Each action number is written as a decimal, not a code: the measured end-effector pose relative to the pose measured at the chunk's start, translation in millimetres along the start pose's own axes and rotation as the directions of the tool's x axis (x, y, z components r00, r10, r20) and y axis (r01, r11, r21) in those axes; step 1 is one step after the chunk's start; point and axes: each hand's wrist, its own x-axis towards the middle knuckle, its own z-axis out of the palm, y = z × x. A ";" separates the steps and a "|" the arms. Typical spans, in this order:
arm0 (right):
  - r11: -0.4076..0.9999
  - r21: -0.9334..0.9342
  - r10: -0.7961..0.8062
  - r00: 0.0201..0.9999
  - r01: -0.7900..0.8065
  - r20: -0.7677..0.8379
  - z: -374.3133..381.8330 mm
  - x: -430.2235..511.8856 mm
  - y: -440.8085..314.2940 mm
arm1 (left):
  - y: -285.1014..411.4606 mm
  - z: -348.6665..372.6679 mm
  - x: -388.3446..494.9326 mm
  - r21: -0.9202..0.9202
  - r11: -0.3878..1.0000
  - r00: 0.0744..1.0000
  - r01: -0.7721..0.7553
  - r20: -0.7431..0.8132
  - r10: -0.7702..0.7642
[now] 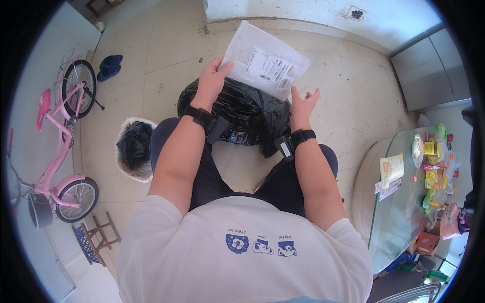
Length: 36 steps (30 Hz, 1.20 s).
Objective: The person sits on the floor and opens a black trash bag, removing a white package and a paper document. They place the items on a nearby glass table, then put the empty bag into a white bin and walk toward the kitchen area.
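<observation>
My left hand (213, 80) grips the left edge of a white bubble-wrap mailer (242, 77), its thumb on the front face. A printed label with barcodes is on the mailer, which is tilted. Just off the mailer's lower right corner, my right hand (304, 104) has its fingers spread and holds nothing. Beneath the mailer and between my forearms lies a large black plastic bag (242, 113), partly hidden by the mailer and my left wrist. Both wrists carry black straps with small devices.
At the left are a bin lined with a black bag (136, 146), a pink bicycle (57, 144), dark blue slippers (109, 68) and a folding stool (98, 240). A glass table (398, 212) with food packets and jars stands at the right, near a grey cabinet (424, 74).
</observation>
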 end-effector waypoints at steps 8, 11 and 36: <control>0.996 0.051 -0.092 0.814 0.077 0.574 -2.8 -14.2 -15.4 | -3.0 9.4 -16.8 0.618 0.601 0.841 -0.507 0.508 0.186; 0.979 0.099 0.055 0.705 -0.176 0.708 -2.9 -18.6 -20.3 | -6.8 11.7 -17.8 0.658 0.695 0.913 -0.290 0.408 -0.006; 0.980 0.029 -0.183 0.842 0.196 0.507 15.9 -55.7 -29.8 | -15.6 39.1 -29.9 0.917 0.398 1.000 -0.003 0.010 -0.015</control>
